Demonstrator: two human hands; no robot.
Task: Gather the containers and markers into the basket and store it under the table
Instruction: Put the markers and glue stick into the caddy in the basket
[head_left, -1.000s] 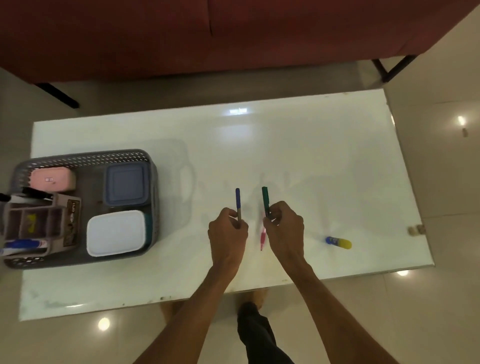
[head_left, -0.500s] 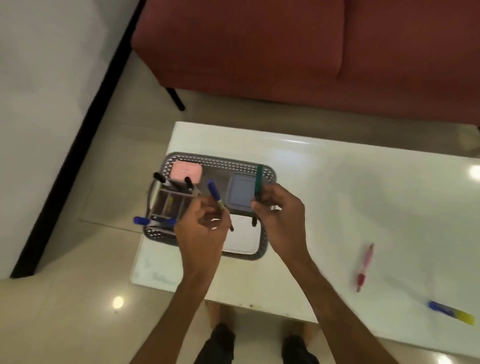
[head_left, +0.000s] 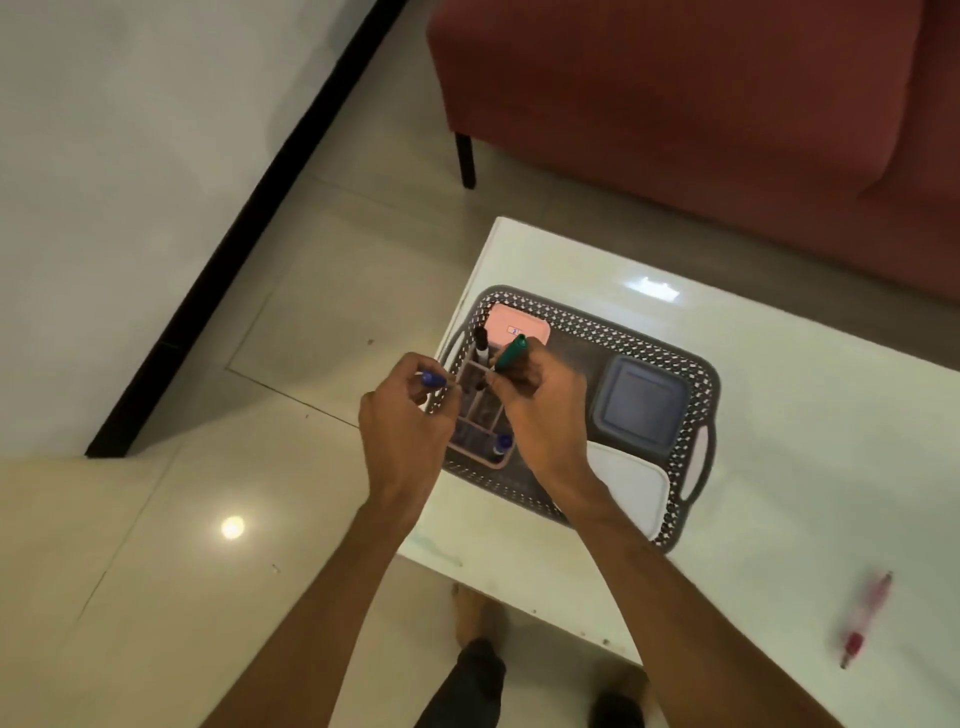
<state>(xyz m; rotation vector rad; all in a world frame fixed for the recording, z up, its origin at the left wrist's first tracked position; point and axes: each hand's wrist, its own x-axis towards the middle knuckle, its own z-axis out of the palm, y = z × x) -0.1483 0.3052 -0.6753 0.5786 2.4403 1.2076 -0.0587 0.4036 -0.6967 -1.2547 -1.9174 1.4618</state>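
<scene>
— While both hands were out at mid-table a second ago, they're now right over the grey basket at the table's left end, each one carrying a marker.

— Which is which?

— Left hand is pinched around the blue marker, just outside the basket's left rim. Right hand is closed on the green marker, tilted above the pink divided organiser that already holds a black marker and another blue-capped one.

— So the carry is done?

— Looks that way; what's left of this step is dropping both into a compartment. The containers are already in: pink box, blue-lidded box, white-lidded one.

— Anything still out?

— The pink pen lies on the table, well apart to the right, so I'd judge another trip is needed before the basket can go underneath.
</scene>
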